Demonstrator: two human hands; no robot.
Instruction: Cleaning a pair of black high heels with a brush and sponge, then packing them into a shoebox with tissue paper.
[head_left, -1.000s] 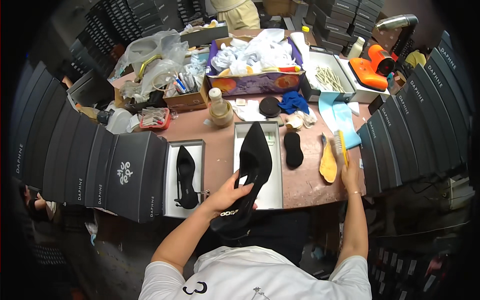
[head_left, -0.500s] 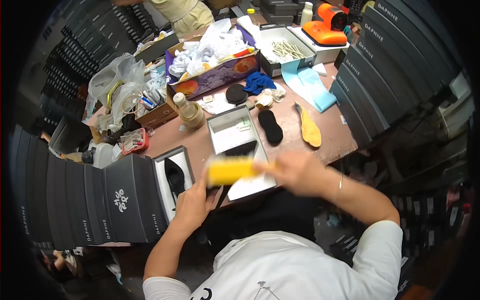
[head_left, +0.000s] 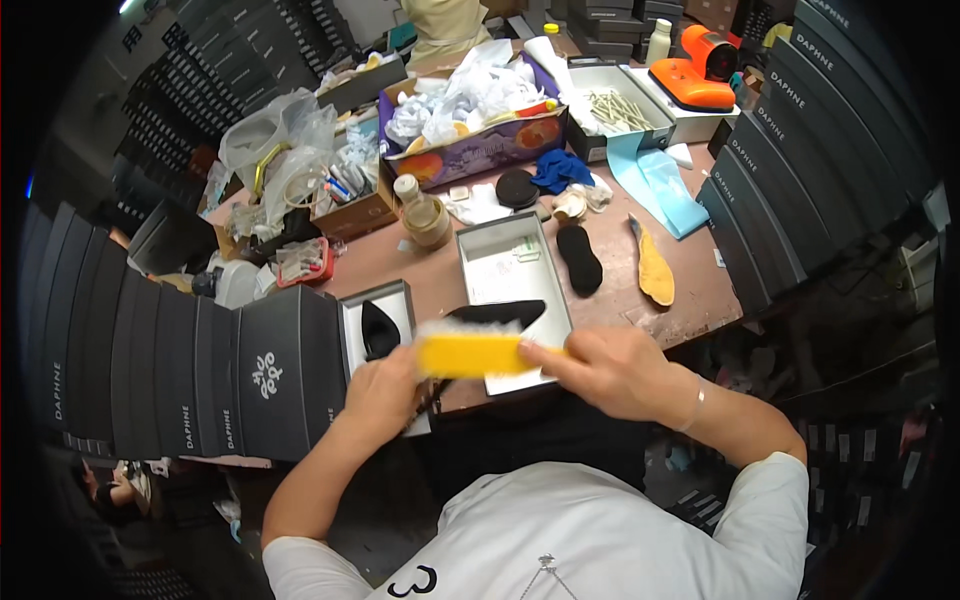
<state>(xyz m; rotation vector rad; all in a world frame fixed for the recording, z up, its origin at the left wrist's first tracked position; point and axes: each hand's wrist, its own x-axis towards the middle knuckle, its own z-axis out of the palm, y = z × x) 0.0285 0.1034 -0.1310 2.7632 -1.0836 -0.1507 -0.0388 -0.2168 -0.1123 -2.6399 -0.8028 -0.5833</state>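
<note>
My right hand [head_left: 622, 375] is closed round the end of a yellow brush [head_left: 478, 357] with pale bristles on its far side. The brush lies across a black pointed shoe [head_left: 520, 312], its bristles blurred and close against it. At the shoe's left end, my left hand [head_left: 382, 398] grips it; the fingertips are hidden behind the shoe and brush. Beneath the shoe's toe is an open white-lined box [head_left: 497, 268]. Left of it, a second open box [head_left: 350, 312] holds another black shoe [head_left: 379, 332].
Stacked dark shoe boxes [head_left: 270, 370] line the left, and a tall stack [head_left: 800, 160] stands at the right. Farther back are a purple carton [head_left: 480, 150] of crumpled paper, a bottle [head_left: 425, 218], a black pad [head_left: 579, 260], a yellow insole [head_left: 655, 270] and an orange device [head_left: 692, 82].
The view has shifted, so the table sits farther right. The brush stays over the shoe, less blurred, with my right hand still round it and my left hand holding the shoe.
</note>
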